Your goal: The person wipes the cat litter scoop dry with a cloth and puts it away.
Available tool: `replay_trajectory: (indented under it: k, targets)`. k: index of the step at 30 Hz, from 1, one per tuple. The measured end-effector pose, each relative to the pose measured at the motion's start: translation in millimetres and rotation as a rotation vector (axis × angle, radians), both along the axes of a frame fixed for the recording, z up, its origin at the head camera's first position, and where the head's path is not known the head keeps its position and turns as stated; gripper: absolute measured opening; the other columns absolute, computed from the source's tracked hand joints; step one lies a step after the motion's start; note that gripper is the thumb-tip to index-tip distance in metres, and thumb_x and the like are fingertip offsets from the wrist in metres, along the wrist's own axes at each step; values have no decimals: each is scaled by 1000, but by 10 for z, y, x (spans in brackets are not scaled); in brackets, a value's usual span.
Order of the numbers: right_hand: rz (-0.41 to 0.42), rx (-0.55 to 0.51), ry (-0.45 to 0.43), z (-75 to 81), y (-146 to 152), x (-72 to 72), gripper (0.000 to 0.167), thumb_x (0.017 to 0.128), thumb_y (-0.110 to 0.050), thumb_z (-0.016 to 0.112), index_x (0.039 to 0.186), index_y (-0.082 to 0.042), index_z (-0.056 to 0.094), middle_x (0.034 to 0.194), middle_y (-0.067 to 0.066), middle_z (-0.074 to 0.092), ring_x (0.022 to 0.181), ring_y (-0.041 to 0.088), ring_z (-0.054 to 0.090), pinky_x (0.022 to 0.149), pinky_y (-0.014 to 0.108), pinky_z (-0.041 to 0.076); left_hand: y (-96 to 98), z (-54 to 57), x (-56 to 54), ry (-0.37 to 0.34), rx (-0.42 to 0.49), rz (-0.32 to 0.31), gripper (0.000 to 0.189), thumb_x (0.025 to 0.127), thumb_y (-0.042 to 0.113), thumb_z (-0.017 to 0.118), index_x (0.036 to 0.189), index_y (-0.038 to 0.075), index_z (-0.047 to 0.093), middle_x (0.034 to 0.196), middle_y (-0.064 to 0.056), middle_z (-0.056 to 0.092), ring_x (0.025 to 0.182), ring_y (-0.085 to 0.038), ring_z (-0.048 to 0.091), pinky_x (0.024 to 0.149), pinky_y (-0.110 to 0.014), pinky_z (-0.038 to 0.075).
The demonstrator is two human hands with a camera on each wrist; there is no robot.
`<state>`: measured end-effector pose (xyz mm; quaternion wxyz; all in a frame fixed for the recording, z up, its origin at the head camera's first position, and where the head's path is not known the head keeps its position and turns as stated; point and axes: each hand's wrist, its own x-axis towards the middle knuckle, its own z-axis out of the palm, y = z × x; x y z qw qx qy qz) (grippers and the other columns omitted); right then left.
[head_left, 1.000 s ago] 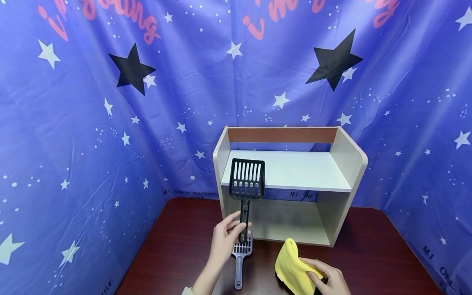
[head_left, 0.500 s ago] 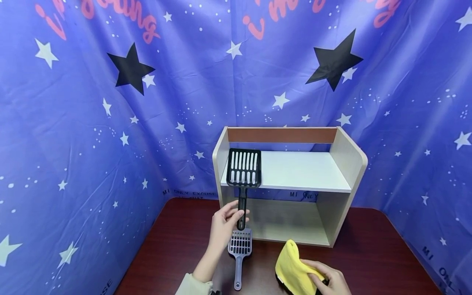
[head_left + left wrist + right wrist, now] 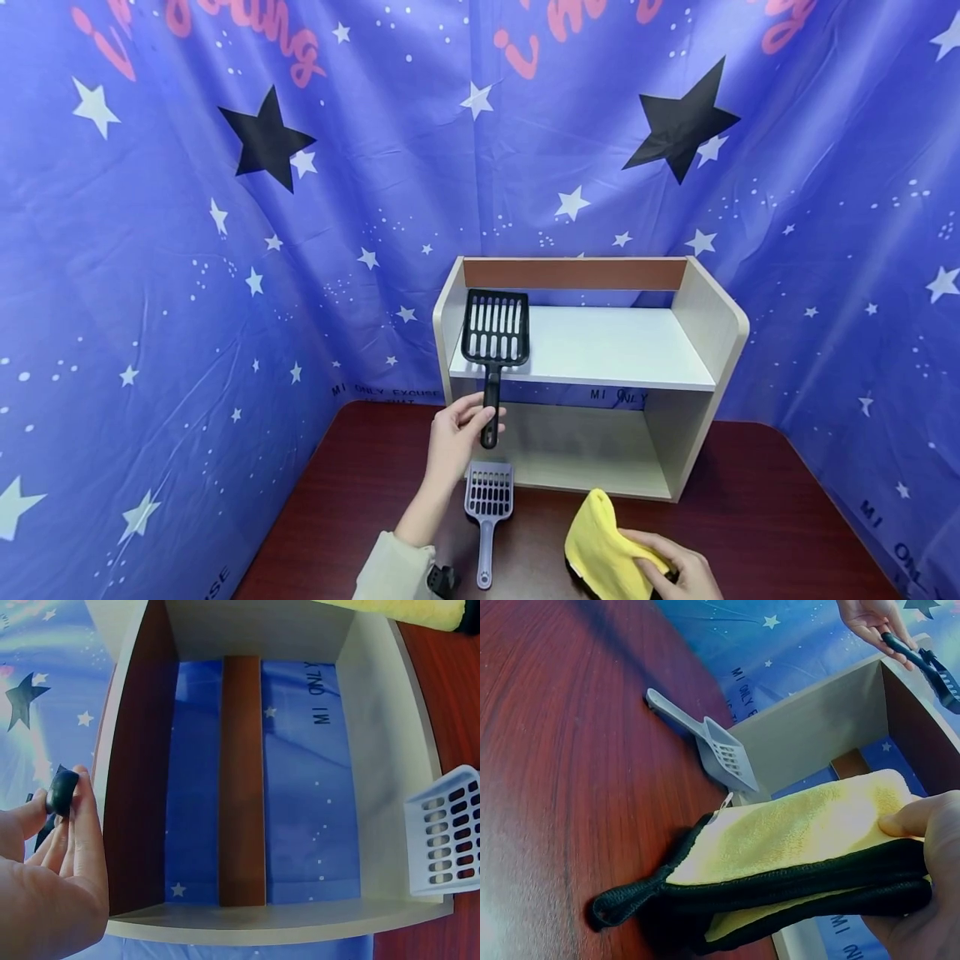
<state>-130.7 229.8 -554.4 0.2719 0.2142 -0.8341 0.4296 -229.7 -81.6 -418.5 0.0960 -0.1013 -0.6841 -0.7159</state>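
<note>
A blue star-printed curtain (image 3: 390, 183) is hanging behind the shelf unit (image 3: 708, 350), with a dark red table (image 3: 352, 475) supporting the unit from beneath. A black-edged yellow cloth (image 3: 600, 550) is bending in front of the shelf unit's right half. A black slotted scoop (image 3: 491, 367) is pointing head-up before the unit's left part, while a grey slotted scoop (image 3: 487, 525) is resting below it, its handle pointing away from the unit. Before the unit's left part, the left hand (image 3: 453, 437) is gripping the black handle; before its right half, the right hand (image 3: 678, 568) is pinching the cloth.
</note>
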Motion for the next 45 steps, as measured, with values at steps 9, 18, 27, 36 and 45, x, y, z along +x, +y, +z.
replay_trajectory:
  k: [9,18,27,36,45]
  targets:
    - [-89,-34,-131,56,117,110,37,79,7,76,108,-14,75,95,-26,70,73,-9,59,58,8,47,-16,80,-97,-29,55,4,30,96,6,63,121,-11,62,107,-33,70,78,-27,76,61,-21,59]
    - [-68,-59,-121,138,175,137,37,79,10,74,109,-12,75,98,-29,69,74,-10,60,57,9,48,-40,145,-201,-80,99,22,32,98,8,60,121,-14,60,105,-32,70,66,-5,71,56,-17,55]
    - [-114,-51,-143,103,164,173,37,78,8,76,107,-14,75,94,-28,69,71,-9,57,56,9,47,-77,307,-333,-171,145,50,33,99,13,59,118,-14,63,91,-23,76,62,-7,69,56,-20,58]
    - [-150,-61,-162,67,173,192,36,78,7,76,106,-15,76,89,-27,69,67,-8,56,54,10,45,-73,472,-414,-190,101,87,32,100,16,58,114,-13,64,76,-9,74,56,-5,65,50,-15,53]
    - [-152,-80,-189,43,166,248,37,77,8,76,106,-16,76,91,-26,69,66,-7,57,53,12,47,-35,484,-471,-160,95,133,36,101,22,59,113,-12,66,76,-10,75,52,-2,63,49,-15,53]
